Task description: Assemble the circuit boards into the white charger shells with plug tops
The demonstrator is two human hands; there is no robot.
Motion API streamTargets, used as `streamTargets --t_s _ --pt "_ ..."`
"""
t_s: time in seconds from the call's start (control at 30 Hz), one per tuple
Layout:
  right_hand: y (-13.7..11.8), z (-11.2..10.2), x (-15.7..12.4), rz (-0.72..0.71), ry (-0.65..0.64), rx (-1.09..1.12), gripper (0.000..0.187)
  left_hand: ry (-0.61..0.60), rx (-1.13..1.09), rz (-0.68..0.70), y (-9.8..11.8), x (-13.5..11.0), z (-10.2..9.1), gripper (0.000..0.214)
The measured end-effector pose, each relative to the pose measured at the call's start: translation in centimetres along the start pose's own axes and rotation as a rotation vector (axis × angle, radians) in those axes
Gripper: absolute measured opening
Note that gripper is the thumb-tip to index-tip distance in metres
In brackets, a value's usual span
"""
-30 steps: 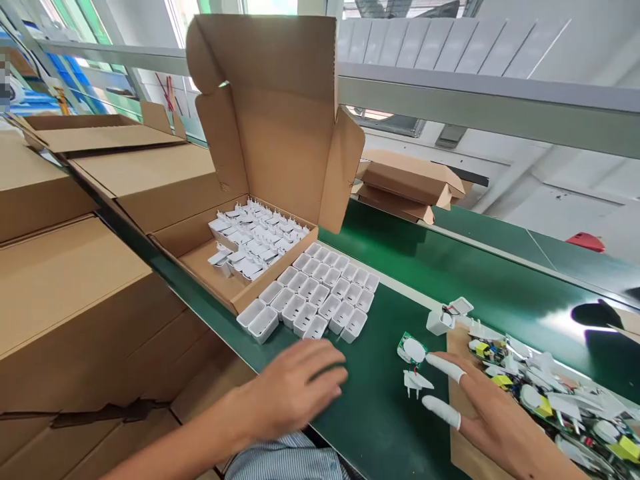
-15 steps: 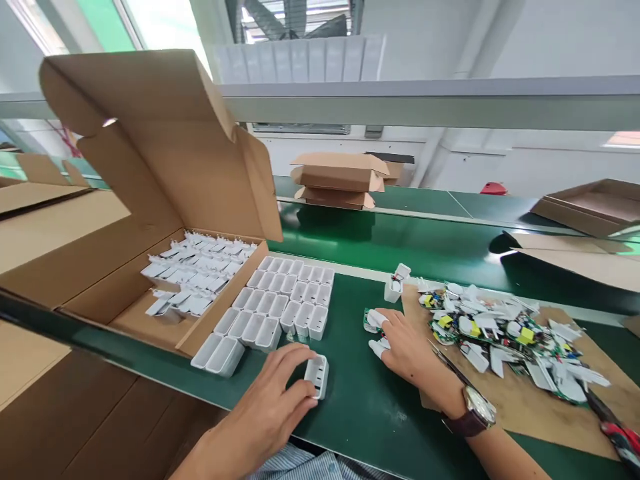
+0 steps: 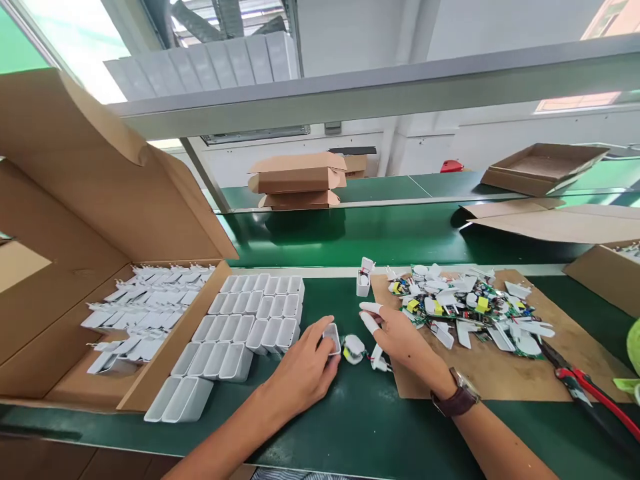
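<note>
My left hand (image 3: pixel 303 367) is closed on a small white charger shell (image 3: pixel 332 337), just right of a block of empty white charger shells (image 3: pixel 245 323) standing in rows on the green belt (image 3: pixel 380 407). My right hand (image 3: pixel 395 333), with white finger cots on two fingers, rests on the belt with fingers spread beside a small circuit board with a white round part (image 3: pixel 353 347) and a white plug piece (image 3: pixel 379 360). Neither is gripped by it.
An open cardboard box (image 3: pixel 65 360) at left holds rows of white plug parts (image 3: pixel 143 310). A brown sheet (image 3: pixel 500 367) at right carries a heap of circuit boards and plug parts (image 3: pixel 465 310). Red-handled pliers (image 3: pixel 585 387) lie right. Folded boxes (image 3: pixel 297 180) sit behind.
The view has swung right. My left hand has carried one white shell from the front of the block towards my right hand. My right hand stays by the circuit board.
</note>
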State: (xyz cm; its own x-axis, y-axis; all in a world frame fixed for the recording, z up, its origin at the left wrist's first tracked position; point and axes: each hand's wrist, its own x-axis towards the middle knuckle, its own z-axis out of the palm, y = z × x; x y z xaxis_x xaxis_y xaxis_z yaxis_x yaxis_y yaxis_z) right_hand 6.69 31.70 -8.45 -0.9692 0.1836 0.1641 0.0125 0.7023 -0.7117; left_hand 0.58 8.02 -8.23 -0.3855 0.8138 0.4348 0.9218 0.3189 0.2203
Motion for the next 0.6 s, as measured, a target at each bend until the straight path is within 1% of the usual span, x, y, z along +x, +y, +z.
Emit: streamTargets --t_s 0.07,0.1,0.2,0.23,0.27,0.3,0.33,0.37,0.4,0.43,0.5,0.57,0.6 --pt "-0.2 -0.6 -0.2 -0.023 0.002 0.004 0.032 0.026 -0.022 -0.022 -0.2 0.2 0.7 0.004" --pt "-0.4 -0.9 -0.4 -0.064 -0.030 -0.001 0.033 0.041 -0.035 -0.033 -0.3 0.1 1.1 0.004" --pt "-1.0 -1.5 -1.1 -0.278 -0.191 -0.081 0.049 0.082 -0.076 -0.058 -0.4 -0.3 2.1 0.003" --pt "-1.2 -1.4 -1.4 -0.338 -0.229 -0.135 0.050 0.089 -0.090 -0.066 -0.5 -0.5 2.3 0.003" --pt "-1.4 -1.3 -1.6 -0.370 -0.249 -0.200 0.045 0.094 -0.107 -0.074 -0.5 -0.6 2.5 0.003" --pt "-1.5 -1.0 -1.8 -0.376 -0.250 -0.272 0.034 0.095 -0.123 -0.083 -0.6 -0.8 2.7 0.004" --pt "-1.6 -0.7 -1.9 -0.364 -0.245 -0.339 0.023 0.095 -0.139 -0.093 -0.6 -0.9 2.8 0.004" --pt "-1.6 -0.4 -2.0 -0.343 -0.239 -0.383 0.019 0.093 -0.153 -0.101 -0.6 -0.9 2.9 0.004" --pt "-1.6 -0.2 -1.9 -0.319 -0.233 -0.389 0.020 0.092 -0.165 -0.105 -0.6 -1.0 2.9 0.004" --pt "-1.5 0.0 -1.8 -0.290 -0.228 -0.345 0.020 0.091 -0.173 -0.106 -0.6 -1.1 2.9 0.004" --pt "-1.2 0.2 -1.4 -0.200 -0.217 -0.110 0.027 0.086 -0.180 -0.102 -0.6 -1.1 2.9 0.003" --pt "-0.9 0.1 -0.9 -0.054 -0.204 0.185 0.037 0.082 -0.181 -0.098 -0.6 -1.2 2.8 0.003" --pt "-0.7 0.0 -0.7 0.020 -0.190 0.293 0.040 0.080 -0.181 -0.097 -0.6 -1.2 2.8 0.004"
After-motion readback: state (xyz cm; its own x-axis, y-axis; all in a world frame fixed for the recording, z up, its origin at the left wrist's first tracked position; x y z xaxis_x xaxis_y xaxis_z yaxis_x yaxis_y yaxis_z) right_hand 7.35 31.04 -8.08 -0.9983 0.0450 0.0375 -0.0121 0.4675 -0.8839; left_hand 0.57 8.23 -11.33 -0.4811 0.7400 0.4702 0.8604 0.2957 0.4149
